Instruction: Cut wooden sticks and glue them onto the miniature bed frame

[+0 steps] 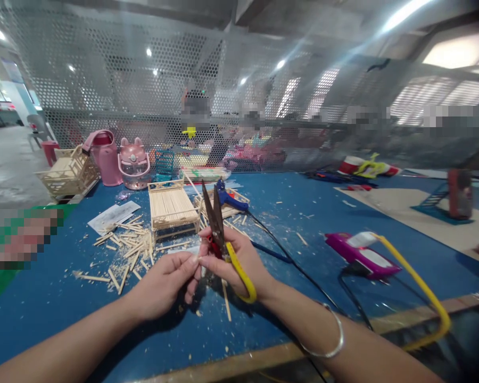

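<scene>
Right grip [243, 266]: closed round one pair of scissors [219, 231]
Left grip [165, 284]: pinched together, contents unclear
Surface's [323, 202] far left corner: two bottles [104, 165]
Near edge: one power strip [353, 252]

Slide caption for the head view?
Left hand and right hand meet over a blue table, the right holding yellow-handled scissors near sticks.

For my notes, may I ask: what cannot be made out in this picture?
All in head view:
What, if anything, the left hand and right hand pinch: they cover it.
Scissors: handles partly covered by right hand.
Leftmost paper: markings too small.
Things behind perforated panel: blurred, screened by it.
</scene>
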`<state>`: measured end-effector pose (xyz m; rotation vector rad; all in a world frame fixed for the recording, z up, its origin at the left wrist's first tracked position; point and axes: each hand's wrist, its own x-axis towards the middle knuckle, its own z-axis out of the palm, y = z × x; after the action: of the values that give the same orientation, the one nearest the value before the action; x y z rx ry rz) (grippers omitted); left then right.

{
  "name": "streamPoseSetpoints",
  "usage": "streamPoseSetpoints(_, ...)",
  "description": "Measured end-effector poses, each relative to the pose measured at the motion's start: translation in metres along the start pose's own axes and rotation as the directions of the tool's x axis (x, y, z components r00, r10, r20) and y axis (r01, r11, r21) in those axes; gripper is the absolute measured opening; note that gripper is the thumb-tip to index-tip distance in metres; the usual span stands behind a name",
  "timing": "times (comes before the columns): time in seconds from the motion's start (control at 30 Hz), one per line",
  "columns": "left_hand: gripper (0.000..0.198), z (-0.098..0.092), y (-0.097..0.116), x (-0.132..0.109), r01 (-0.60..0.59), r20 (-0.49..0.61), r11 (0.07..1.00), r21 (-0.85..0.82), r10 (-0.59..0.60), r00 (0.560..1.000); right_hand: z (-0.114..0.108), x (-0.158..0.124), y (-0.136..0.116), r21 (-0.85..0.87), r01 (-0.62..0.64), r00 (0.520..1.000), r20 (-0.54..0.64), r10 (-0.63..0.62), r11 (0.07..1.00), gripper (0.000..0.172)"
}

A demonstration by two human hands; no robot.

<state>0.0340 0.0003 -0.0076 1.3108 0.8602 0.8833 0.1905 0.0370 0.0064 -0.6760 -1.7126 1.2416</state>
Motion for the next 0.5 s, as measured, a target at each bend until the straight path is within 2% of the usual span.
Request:
streamPoseSetpoints(0.07,0.042,-0.0015,0.002,0.0002,-0.042,-0.121,0.996,0.073,0.05,0.991,-0.0002,0.0008,0.0005,0.016,-0.03,0.999,-0.013,0.03,0.999,0.033)
streamPoseSetpoints(0.13,0.037,-0.0038,0.0054,-0.0001,-0.074,-0.261,0.986,0.149,0.111,0.959,-0.0004,0.0016,0.0008,0.042,-0.058,0.998,-0.025,0.059,0.997,0.035)
streamPoseSetpoints(0.2,0.029,-0.0058,0.0086,-0.0006,-0.081,-0.328,0.97,0.228,0.155,0.932,-0.0005,0.002,0.0009,0.059,-0.07,0.997,-0.029,0.071,0.996,0.035)
streamPoseSetpoints(0.3,0.018,-0.0065,0.0103,-0.0016,-0.084,-0.33,0.932,0.353,0.208,0.921,-0.0004,0.0025,0.0013,0.064,-0.087,0.995,-0.045,0.09,0.994,0.035)
streamPoseSetpoints(0.5,0.016,-0.0044,0.0069,-0.0038,-0.204,-0.269,0.78,0.591,0.429,0.862,0.0016,0.003,0.0037,0.065,-0.097,0.992,-0.072,0.101,0.993,0.038)
